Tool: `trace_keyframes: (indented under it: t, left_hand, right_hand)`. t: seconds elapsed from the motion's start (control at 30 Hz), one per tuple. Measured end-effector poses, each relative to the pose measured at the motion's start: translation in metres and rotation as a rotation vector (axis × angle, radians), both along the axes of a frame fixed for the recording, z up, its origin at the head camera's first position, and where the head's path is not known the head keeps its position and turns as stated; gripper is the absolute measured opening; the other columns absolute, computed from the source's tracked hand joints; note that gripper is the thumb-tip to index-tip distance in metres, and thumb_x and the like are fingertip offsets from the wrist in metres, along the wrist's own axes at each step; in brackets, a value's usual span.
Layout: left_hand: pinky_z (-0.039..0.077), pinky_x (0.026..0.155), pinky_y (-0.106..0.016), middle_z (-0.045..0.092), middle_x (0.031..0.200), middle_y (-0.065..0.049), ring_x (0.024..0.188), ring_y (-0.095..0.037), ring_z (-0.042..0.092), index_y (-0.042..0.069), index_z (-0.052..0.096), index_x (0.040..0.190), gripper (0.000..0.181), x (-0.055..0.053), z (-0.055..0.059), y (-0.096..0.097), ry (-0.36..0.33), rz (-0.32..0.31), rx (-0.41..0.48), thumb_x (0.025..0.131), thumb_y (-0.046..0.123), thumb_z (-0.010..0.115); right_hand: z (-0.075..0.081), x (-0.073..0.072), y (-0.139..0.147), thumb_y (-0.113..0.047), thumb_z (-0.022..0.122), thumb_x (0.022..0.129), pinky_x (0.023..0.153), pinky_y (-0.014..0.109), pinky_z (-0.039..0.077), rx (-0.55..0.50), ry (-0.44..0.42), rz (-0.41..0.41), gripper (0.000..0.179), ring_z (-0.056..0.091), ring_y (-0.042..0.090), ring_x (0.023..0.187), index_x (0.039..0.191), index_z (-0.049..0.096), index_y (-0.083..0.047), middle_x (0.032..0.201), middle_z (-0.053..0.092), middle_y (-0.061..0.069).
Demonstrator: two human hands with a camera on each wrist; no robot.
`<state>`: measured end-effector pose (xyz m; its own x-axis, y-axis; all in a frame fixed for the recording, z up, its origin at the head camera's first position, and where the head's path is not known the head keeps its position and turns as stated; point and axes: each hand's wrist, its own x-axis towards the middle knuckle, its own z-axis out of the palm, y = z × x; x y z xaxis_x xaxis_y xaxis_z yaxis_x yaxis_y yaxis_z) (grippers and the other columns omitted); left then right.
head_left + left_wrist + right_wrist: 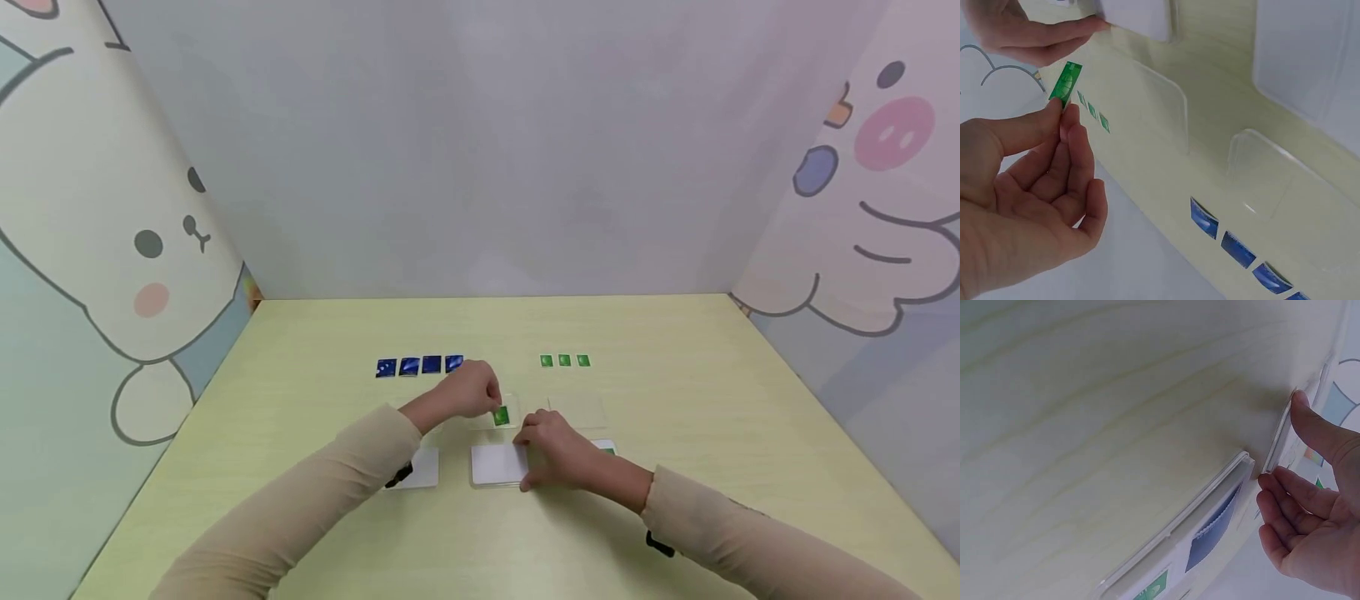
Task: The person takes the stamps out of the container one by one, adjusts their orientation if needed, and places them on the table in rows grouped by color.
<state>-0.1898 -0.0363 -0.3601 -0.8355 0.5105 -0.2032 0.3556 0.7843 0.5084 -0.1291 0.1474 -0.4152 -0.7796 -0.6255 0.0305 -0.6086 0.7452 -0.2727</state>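
Note:
My left hand (467, 390) pinches a small green printed square (1067, 81) between thumb and forefinger; its other fingers curl loosely. Below it on the table lies a clear plastic piece (1279, 181). My right hand (558, 450) holds a flat white case (495, 464) at its right end, thumb on the near edge and fingertips at the far edge. Close to the right hand, another flat case (1175, 540) contains a blue square (1213, 534) and a green square (1152, 589). The head view shows this case mostly covered by the right hand.
Several blue squares (431, 364) lie in a row at the back left. Three green squares (565, 361) line up at the back right. A second clear piece (579, 411) rests in front of them. Another white case (424, 468) sits partly under my left forearm.

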Motion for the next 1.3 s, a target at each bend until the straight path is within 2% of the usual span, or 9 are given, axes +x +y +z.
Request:
trace_keyframes:
  t: [0.13, 0.37, 0.73, 0.93, 1.1, 1.3]
  left_hand:
    - [0.039, 0.053, -0.019, 0.074, 0.079, -0.009, 0.058, -0.009, 0.049, 0.005, 0.077, 0.08, 0.009, -0.009, 0.01, 0.0, 0.005, -0.008, -0.03, 0.087, 0.01, 0.072]
    - [0.041, 0.056, -0.019, 0.074, 0.084, -0.006, 0.066, -0.01, 0.052, 0.006, 0.078, 0.081, 0.009, -0.024, 0.025, 0.001, 0.027, -0.011, -0.133, 0.087, 0.012, 0.073]
    - [0.041, 0.057, -0.019, 0.075, 0.085, -0.008, 0.067, -0.01, 0.051, 0.006, 0.077, 0.083, 0.007, -0.044, 0.039, 0.007, -0.008, 0.007, -0.127, 0.086, 0.011, 0.073]
    - [0.044, 0.063, -0.022, 0.075, 0.089, -0.009, 0.07, -0.011, 0.052, 0.006, 0.077, 0.084, 0.006, -0.055, 0.043, 0.017, -0.026, 0.001, -0.142, 0.086, 0.011, 0.074]
    - [0.052, 0.076, -0.027, 0.076, 0.094, -0.009, 0.075, -0.012, 0.057, 0.006, 0.077, 0.086, 0.006, -0.06, 0.046, 0.021, -0.023, 0.001, -0.164, 0.086, 0.011, 0.073]
    - [0.054, 0.086, -0.032, 0.076, 0.095, -0.008, 0.083, -0.016, 0.063, 0.007, 0.077, 0.088, 0.009, -0.066, 0.043, 0.022, -0.018, -0.004, -0.167, 0.088, 0.014, 0.072]
  right_hand:
    - [0.0, 0.0, -0.001, -0.034, 0.093, 0.063, 0.082, 0.033, 0.048, 0.009, -0.011, -0.011, 0.051, 0.056, 0.014, 0.088, 0.1, 0.074, -0.005, 0.097, 0.071, 0.003]
    - [0.001, 0.0, -0.002, -0.035, 0.092, 0.063, 0.085, 0.035, 0.048, 0.009, -0.04, -0.032, 0.052, 0.056, 0.014, 0.091, 0.101, 0.074, -0.006, 0.099, 0.071, 0.002]
    - [0.002, 0.0, -0.003, -0.038, 0.091, 0.064, 0.083, 0.033, 0.049, 0.013, -0.054, -0.035, 0.052, 0.056, 0.014, 0.09, 0.103, 0.075, -0.007, 0.1, 0.071, 0.002]
    - [0.001, -0.001, -0.002, -0.039, 0.091, 0.064, 0.083, 0.033, 0.048, 0.021, -0.035, -0.022, 0.052, 0.056, 0.013, 0.089, 0.102, 0.074, -0.007, 0.098, 0.071, 0.001]
    - [0.001, -0.001, -0.002, -0.039, 0.091, 0.064, 0.083, 0.033, 0.049, 0.017, -0.03, -0.019, 0.052, 0.057, 0.013, 0.089, 0.101, 0.074, -0.006, 0.098, 0.071, 0.001]
    - [0.001, -0.001, -0.003, -0.038, 0.091, 0.065, 0.084, 0.033, 0.049, 0.021, -0.053, -0.031, 0.053, 0.057, 0.014, 0.092, 0.103, 0.074, -0.006, 0.1, 0.071, 0.002]
